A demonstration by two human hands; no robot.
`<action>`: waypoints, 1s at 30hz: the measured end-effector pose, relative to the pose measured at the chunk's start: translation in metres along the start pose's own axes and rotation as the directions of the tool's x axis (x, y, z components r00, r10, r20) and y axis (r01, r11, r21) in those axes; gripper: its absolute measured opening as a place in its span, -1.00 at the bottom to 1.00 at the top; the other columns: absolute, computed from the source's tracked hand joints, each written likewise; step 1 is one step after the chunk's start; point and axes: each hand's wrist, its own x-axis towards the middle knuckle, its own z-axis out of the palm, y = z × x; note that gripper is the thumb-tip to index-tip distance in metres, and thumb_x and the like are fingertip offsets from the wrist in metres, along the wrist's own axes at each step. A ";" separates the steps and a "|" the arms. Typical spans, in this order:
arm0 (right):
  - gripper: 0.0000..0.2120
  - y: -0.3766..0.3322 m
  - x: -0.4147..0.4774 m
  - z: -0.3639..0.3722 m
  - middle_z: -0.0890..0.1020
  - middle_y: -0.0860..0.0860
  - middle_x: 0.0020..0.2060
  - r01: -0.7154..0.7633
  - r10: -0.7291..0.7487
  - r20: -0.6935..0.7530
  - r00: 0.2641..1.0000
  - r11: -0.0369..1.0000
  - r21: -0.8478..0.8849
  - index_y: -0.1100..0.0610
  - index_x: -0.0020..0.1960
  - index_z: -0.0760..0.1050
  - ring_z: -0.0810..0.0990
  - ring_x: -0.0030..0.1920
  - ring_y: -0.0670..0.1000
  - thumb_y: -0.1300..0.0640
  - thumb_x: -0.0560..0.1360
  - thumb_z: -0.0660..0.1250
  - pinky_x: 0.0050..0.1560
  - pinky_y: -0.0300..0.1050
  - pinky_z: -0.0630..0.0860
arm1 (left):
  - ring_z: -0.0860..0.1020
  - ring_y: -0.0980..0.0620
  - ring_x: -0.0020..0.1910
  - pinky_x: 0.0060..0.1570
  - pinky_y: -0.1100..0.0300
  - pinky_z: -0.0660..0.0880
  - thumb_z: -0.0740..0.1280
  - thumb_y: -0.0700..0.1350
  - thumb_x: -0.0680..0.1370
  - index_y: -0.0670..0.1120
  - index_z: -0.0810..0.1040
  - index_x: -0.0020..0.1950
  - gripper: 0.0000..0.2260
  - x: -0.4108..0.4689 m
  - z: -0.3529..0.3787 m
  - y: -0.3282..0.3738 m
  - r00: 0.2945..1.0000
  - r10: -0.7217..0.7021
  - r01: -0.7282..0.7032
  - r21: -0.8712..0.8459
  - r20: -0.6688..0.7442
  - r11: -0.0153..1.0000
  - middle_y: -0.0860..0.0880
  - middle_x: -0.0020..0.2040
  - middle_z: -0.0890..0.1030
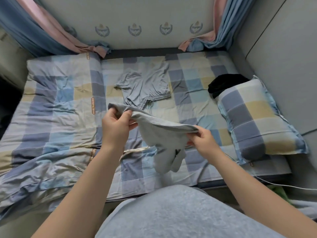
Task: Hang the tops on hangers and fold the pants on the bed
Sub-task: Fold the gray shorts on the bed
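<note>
Fingers (126, 115) of our left hand (116, 125) and right hand (204, 141) pinching grey garment (164, 134) by its edge above bed (197, 100) centre, shorts (145, 85) flat at twelve o'clock, black cloth (224, 83) and pillow (253, 117) at two, quilt (51, 109) at nine.

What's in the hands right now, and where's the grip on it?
One grey garment, held by its top edge: left hand pinches one end, right hand the other; the rest hangs down.
</note>
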 end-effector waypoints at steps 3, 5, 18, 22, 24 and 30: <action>-0.85 -0.030 0.000 -0.026 0.60 0.07 -0.31 0.057 -0.057 -0.034 0.998 0.998 0.000 0.19 -0.02 0.59 0.61 -0.35 -0.02 0.26 0.64 0.26 -0.34 -0.11 0.62 | 0.58 0.03 -0.20 -0.20 0.17 0.55 0.35 -0.22 0.60 -0.13 0.61 -0.08 -0.91 0.003 0.017 -0.002 0.986 0.138 -0.157 0.221 0.096 0.963 -0.04 -0.25 0.61; -0.83 -0.051 0.000 -0.037 0.58 0.16 -0.31 0.128 -0.128 -0.027 0.991 0.991 -0.031 0.30 -0.01 0.57 0.60 -0.35 0.09 0.20 0.63 0.29 -0.30 0.01 0.60 | 0.52 0.04 -0.21 -0.16 0.00 0.51 0.38 -0.18 0.58 -0.23 0.58 -0.05 -0.89 0.000 0.031 0.000 0.944 0.192 -0.276 0.323 0.268 0.905 -0.11 -0.24 0.58; -0.92 -0.109 -0.009 -0.048 0.68 -0.06 -0.18 0.452 -0.453 0.034 0.891 0.892 0.019 0.13 -0.01 0.61 0.62 -0.11 -0.08 0.20 0.60 0.34 -0.02 -0.14 0.58 | 0.44 0.10 -0.28 -0.20 0.09 0.38 0.36 -0.14 0.50 -0.08 0.59 -0.20 -0.91 -0.033 0.105 0.014 0.732 0.226 -0.503 0.286 0.643 0.816 0.12 -0.33 0.51; -0.54 -0.071 -0.007 -0.054 0.58 -0.16 0.28 0.289 -0.280 0.177 0.943 0.957 -0.030 -0.17 0.30 0.47 0.48 0.35 -0.15 -0.07 0.43 0.47 0.32 -0.09 0.43 | 0.55 0.06 -0.19 -0.16 0.10 0.49 0.34 -0.18 0.53 -0.17 0.64 -0.08 -0.90 -0.031 0.095 0.033 0.757 0.249 -0.375 0.091 0.604 0.922 -0.01 -0.21 0.63; -0.47 -0.049 -0.009 -0.044 0.59 -0.23 0.25 0.168 -0.131 0.287 0.949 0.979 -0.111 -0.28 0.28 0.46 0.50 0.30 -0.25 -0.15 0.34 0.52 0.24 -0.23 0.45 | 0.57 0.07 -0.18 -0.16 0.16 0.52 0.34 -0.18 0.54 -0.15 0.64 -0.09 -0.90 -0.030 0.092 0.043 0.746 0.261 -0.356 0.036 0.613 0.934 0.02 -0.21 0.64; -0.89 0.004 -0.004 0.009 0.69 0.06 0.08 0.011 0.038 0.227 0.973 0.978 -0.209 0.12 0.10 0.59 0.64 0.15 0.10 0.21 0.57 0.39 0.21 0.20 0.53 | 0.65 0.01 -0.13 -0.12 0.10 0.61 0.33 -0.22 0.63 -0.07 0.67 -0.09 -0.84 -0.023 0.079 0.056 0.859 0.243 -0.271 -0.002 0.452 0.963 -0.03 -0.17 0.68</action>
